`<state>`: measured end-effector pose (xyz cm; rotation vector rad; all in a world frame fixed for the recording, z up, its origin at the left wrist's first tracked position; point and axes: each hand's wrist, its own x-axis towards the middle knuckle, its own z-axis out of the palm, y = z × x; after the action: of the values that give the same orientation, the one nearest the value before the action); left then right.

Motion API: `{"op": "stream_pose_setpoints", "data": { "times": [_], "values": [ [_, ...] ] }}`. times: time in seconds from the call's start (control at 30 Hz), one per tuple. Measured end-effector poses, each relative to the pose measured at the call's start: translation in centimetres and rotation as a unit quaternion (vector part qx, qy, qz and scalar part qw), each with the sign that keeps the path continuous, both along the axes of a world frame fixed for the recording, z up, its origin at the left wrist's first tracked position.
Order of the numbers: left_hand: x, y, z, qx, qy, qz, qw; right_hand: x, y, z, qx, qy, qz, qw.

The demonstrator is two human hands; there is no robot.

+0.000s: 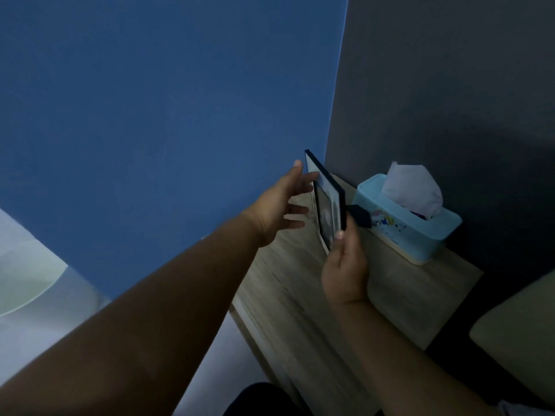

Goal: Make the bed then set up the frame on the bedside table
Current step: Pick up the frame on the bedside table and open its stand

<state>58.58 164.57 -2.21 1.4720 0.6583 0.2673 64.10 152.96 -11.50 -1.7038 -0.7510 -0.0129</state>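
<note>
Now we stand at the wooden bedside table [288, 283], which fills the lower middle of the view, with the blue wall at its ten o'clock side and the dark wall at its one o'clock side. On it, toward three o'clock, sits the pale blue tissue box [411, 226].

Above the tabletop's far half we hold the frame [329, 205]. It is close to upright, edge-on to us, its long axis running from eleven o'clock at the top corner down to five o'clock at the bottom. Whether its lower edge touches the wood we cannot tell. The prop leg [359, 216] juts from its back toward four o'clock, very close to the tissue box.

Our right hand [345, 265] is the nearer one: it comes up from six o'clock and pinches the frame's bottom corner, thumb on the face toward us, the other fingers hidden behind. Our left hand [282, 205] reaches in from eight o'clock, arm nearly straight, fingers spread wide and gripping nothing; the fingertips [312, 177] lie at the frame's picture side and may just touch it.

We judge that the coming move depends on that leg: it points at the box, so the frame needs room there or a turn before it can stand.
</note>
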Motion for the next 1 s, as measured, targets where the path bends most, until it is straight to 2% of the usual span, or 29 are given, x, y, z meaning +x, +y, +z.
{"op": "stream_pose_setpoints", "data": {
  "times": [0.17,0.33,0.5,0.6,0.73,1.0],
  "values": [
    [0.8,0.1,-0.4,-0.005,-0.004,0.002,1.000,2.3,0.2,1.2,0.077,0.103,-0.026,0.991],
    [1.1,0.9,-1.8,-0.001,0.007,0.055,0.998,3.8,0.2,1.0,0.141,0.198,-0.042,0.969],
    [0.6,2.2,-3.5,-0.005,0.047,0.099,0.994,4.8,-0.4,-0.2,0.227,0.303,-0.056,0.924],
    [0.5,2.6,-4.1,-0.022,0.069,0.088,0.994,4.8,-0.6,-1.1,0.242,0.320,-0.073,0.913],
    [0.8,2.3,-4.6,-0.039,0.082,0.068,0.994,4.5,-0.8,-1.9,0.250,0.304,-0.085,0.915],
    [1.6,2.0,-5.5,-0.005,0.087,0.020,0.996,4.3,-1.2,-2.4,0.261,0.298,-0.079,0.915]
  ]
}}
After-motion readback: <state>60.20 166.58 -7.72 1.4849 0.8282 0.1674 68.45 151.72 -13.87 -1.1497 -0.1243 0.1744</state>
